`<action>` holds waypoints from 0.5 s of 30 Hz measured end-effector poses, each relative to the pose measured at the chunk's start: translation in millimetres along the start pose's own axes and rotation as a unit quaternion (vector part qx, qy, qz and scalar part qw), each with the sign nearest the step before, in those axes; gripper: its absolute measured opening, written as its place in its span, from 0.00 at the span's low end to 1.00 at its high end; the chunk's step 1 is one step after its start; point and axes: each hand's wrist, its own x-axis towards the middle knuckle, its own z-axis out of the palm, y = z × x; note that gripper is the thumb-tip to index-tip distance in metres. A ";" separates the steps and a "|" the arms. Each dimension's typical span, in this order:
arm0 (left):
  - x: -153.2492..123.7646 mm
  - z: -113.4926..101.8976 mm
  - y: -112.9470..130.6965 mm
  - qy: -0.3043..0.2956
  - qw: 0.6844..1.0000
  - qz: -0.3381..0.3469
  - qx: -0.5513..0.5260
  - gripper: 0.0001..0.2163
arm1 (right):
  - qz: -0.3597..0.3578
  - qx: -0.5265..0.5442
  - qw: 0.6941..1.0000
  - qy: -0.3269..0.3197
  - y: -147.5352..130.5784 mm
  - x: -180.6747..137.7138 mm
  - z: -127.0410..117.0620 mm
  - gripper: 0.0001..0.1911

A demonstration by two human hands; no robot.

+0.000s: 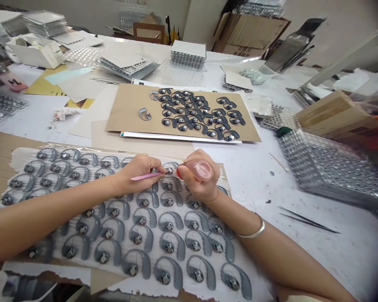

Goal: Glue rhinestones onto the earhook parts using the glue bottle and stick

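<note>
Toward the far edge of the white sheet (21, 157): left hand (139, 168), fingers clamped on pink tool (141, 177); right hand (198, 184), fingers wrapped round bottle (203, 170). Grey ear-hook (169, 170) lies between. Likely step: fine work on this piece. Next move calls for steady, sparing pressure.

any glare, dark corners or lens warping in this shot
Head view: dark upper-right and lower-right corners; head view: pale glare on the reddish bottle in the right hand; head view: plastic trays look stretched towards the right edge.
</note>
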 end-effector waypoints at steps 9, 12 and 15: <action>-0.4 -1.4 -1.9 -0.014 0.999 -0.023 -0.022 0.04 | 0.030 0.019 0.999 0.000 1.1 -1.0 0.7 0.06; -1.0 -0.1 -3.6 -0.006 0.999 -0.024 -0.022 0.04 | 0.034 0.020 0.999 0.002 0.6 -0.7 1.0 0.06; -0.9 1.4 -5.2 0.001 0.999 -0.021 -0.024 0.03 | 0.032 0.022 0.999 0.004 -0.3 -0.4 1.4 0.05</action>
